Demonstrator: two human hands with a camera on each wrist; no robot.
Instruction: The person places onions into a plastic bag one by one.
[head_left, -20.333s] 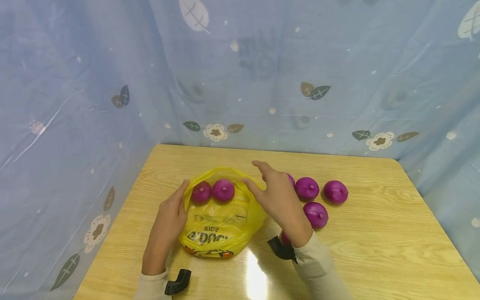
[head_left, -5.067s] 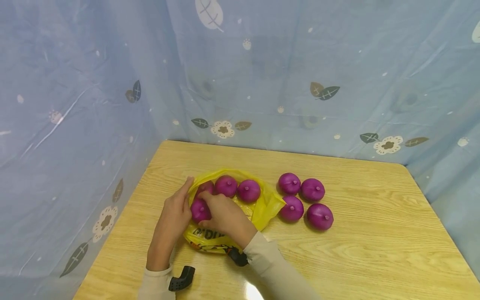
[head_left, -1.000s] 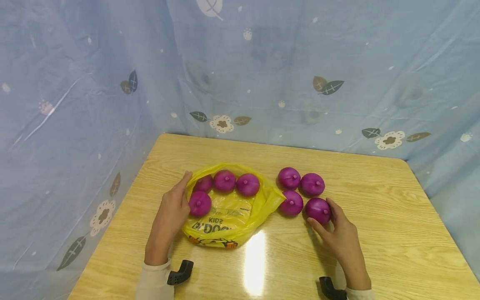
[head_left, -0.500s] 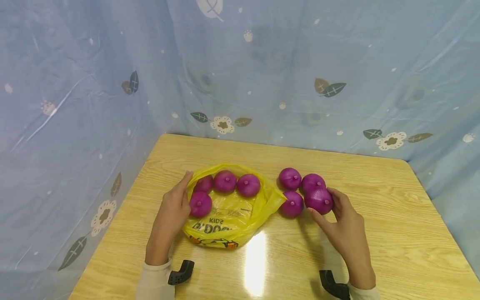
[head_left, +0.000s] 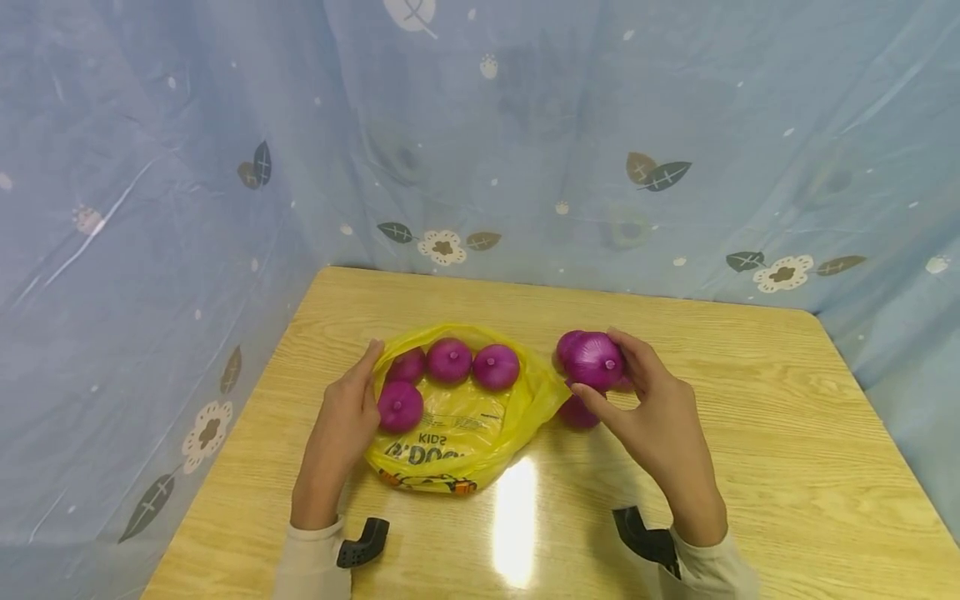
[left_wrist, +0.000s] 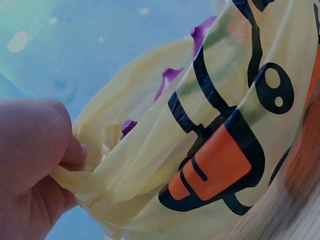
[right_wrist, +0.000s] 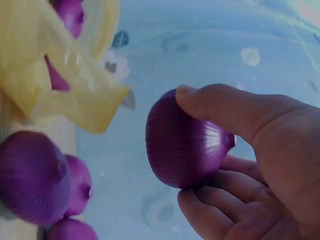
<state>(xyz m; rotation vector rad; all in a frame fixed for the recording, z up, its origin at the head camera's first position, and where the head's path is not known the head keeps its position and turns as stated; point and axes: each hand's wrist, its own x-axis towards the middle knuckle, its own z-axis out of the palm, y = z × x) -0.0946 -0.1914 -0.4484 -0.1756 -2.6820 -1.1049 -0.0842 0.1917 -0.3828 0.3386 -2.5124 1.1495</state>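
My left hand (head_left: 343,421) pinches the left rim of a yellow plastic bag (head_left: 450,421); in the left wrist view its thumb and fingers (left_wrist: 70,150) close on the film. Spread open, the bag lies on the table with several red onions (head_left: 448,361) inside, along its back and left side. My right hand (head_left: 660,421) grips another red onion (head_left: 592,361) between thumb and fingers, raised above the loose ones to the right of the bag. Those loose onions (head_left: 579,413) are partly hidden by the held onion and the hand; the right wrist view shows three of them (right_wrist: 35,177).
The wooden table (head_left: 787,467) reaches back to a blue patterned curtain (head_left: 480,150) at the rear and sides. A flap of the bag (head_left: 551,396) juts right, beside the loose onions. Black wrist mounts (head_left: 363,543) stick out from both sleeves.
My right hand has lifted the front right onion off the table and carried it left and back, toward the bag. The left hand keeps its place. Long before, only two onions showed in the bag.
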